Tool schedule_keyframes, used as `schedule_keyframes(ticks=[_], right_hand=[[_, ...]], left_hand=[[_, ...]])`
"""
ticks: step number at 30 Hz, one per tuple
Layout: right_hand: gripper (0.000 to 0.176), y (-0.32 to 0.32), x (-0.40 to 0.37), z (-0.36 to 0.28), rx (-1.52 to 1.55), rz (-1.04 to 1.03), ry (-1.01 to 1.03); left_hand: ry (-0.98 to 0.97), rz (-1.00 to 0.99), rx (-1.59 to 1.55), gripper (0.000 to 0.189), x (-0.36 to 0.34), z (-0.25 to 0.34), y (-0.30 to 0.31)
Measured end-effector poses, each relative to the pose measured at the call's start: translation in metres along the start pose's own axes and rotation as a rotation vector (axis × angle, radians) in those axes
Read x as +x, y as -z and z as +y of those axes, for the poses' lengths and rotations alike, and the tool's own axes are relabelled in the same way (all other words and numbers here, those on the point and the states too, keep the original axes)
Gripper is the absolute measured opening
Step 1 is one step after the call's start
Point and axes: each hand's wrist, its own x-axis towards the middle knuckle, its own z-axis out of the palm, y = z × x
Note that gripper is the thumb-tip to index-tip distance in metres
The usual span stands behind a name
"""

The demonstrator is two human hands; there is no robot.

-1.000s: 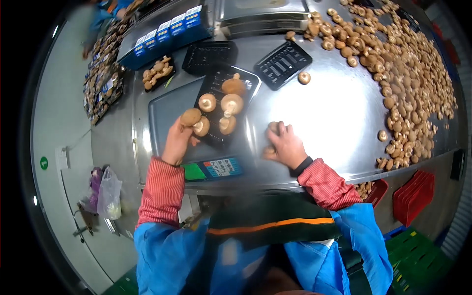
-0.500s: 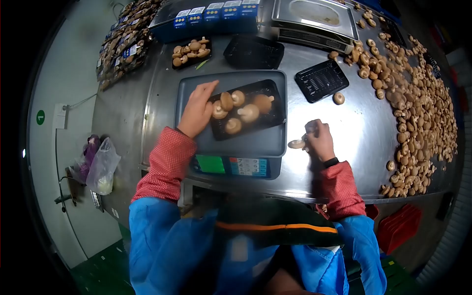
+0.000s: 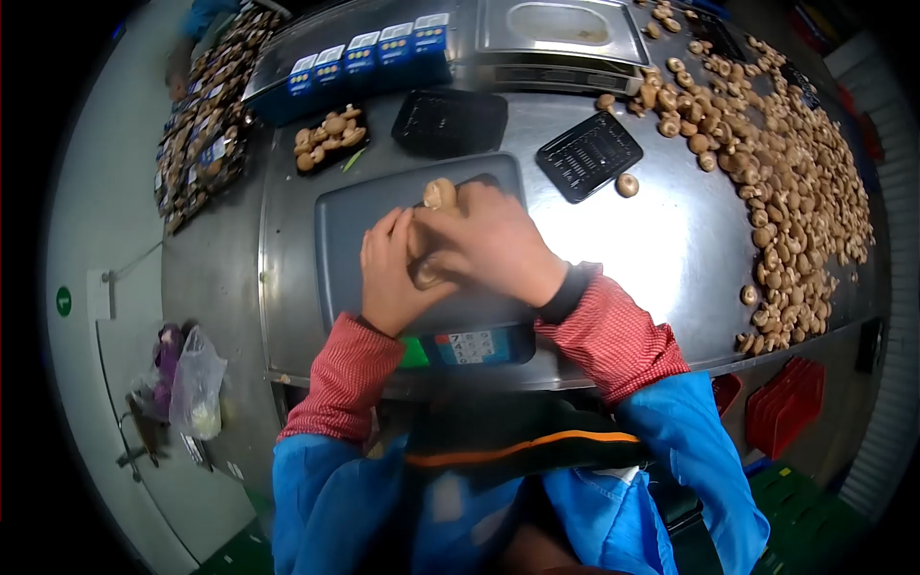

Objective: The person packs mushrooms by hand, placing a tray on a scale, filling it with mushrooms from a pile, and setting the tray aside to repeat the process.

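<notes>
Both my hands meet over a black plastic tray (image 3: pixel 487 179) on the grey platform of a digital scale (image 3: pixel 345 225). My left hand (image 3: pixel 391 273) is closed around the tray's left side, its fingers and thumb against a brown mushroom (image 3: pixel 427 275). From the right, my right hand (image 3: pixel 503 247) reaches across, slightly blurred, its curled fingers on the mushrooms beside the left fingertips. Another mushroom (image 3: pixel 440 195) shows just beyond the fingers. The hands hide most of the tray and its other mushrooms, and part of the scale's green display (image 3: pixel 414 353).
Loose mushrooms (image 3: pixel 795 211) form a large heap at right. Behind the scale are a filled mushroom tray (image 3: pixel 331 139), black trays (image 3: pixel 450 123) (image 3: pixel 589 156), blue boxes (image 3: pixel 359 65) and a metal scale (image 3: pixel 561 34). Packed mushrooms (image 3: pixel 211 115) are piled at left; a single mushroom (image 3: pixel 627 185) lies right.
My right hand has moved left from the tabletop to the tray, and the mushroom it was at has left that spot. My left hand has shifted down and closed in on the mushrooms.
</notes>
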Motion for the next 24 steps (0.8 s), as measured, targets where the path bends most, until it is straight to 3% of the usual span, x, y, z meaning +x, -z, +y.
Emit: schedule_keyframes(ticks=[3, 4, 6, 8, 9, 10, 12, 13, 15, 18, 19, 22, 24], right_hand=[[0.032, 0.023, -0.015, 0.043, 0.107, 0.214, -0.241], [0.029, 0.031, -0.026, 0.068, -0.001, 0.299, -0.298], [0.025, 0.035, -0.059, 0.136, -0.334, 0.282, -0.548], [0.04, 0.037, -0.091, 0.187, -0.429, 0.151, -0.8], [0.042, 0.033, -0.107, 0.209, -0.453, 0.091, -0.82], [0.036, 0.025, -0.123, 0.23, -0.408, 0.102, -0.741], [0.032, 0.017, -0.127, 0.238, -0.302, 0.188, -0.814], [0.029, 0.015, -0.132, 0.24, -0.246, 0.206, -0.758], [0.028, 0.029, -0.124, 0.187, -0.047, 0.089, -0.76], [0.036, 0.021, -0.154, 0.115, 0.099, -0.188, -0.593], [0.04, 0.012, -0.168, 0.098, 0.051, -0.248, -0.483], [0.049, -0.005, -0.174, 0.052, -0.193, -0.418, -0.312], [0.046, -0.014, -0.173, 0.047, -0.242, -0.408, -0.303]], left_hand=[[-0.009, -0.094, 0.047, 0.104, 0.003, -0.005, 0.001], [-0.013, -0.124, 0.053, 0.104, 0.003, -0.007, 0.002], [-0.047, -0.071, 0.005, 0.096, 0.006, -0.011, 0.013], [-0.061, 0.026, 0.026, 0.089, 0.003, -0.029, 0.027], [0.06, 0.128, 0.015, 0.083, 0.003, -0.042, 0.032], [0.183, 0.228, 0.006, 0.077, 0.0, -0.058, 0.036], [0.321, 0.306, 0.045, 0.067, -0.007, -0.104, 0.044], [0.417, 0.309, -0.017, 0.064, -0.014, -0.131, 0.046], [0.613, 0.298, -0.143, 0.059, -0.028, -0.169, 0.049], [0.833, 0.148, -0.317, 0.064, -0.022, -0.139, 0.057], [0.725, 0.096, -0.271, 0.068, -0.036, -0.173, 0.049], [1.26, -0.027, -0.895, 0.076, -0.012, -0.108, 0.06], [1.24, 0.031, -0.899, 0.081, -0.01, -0.103, 0.058]])
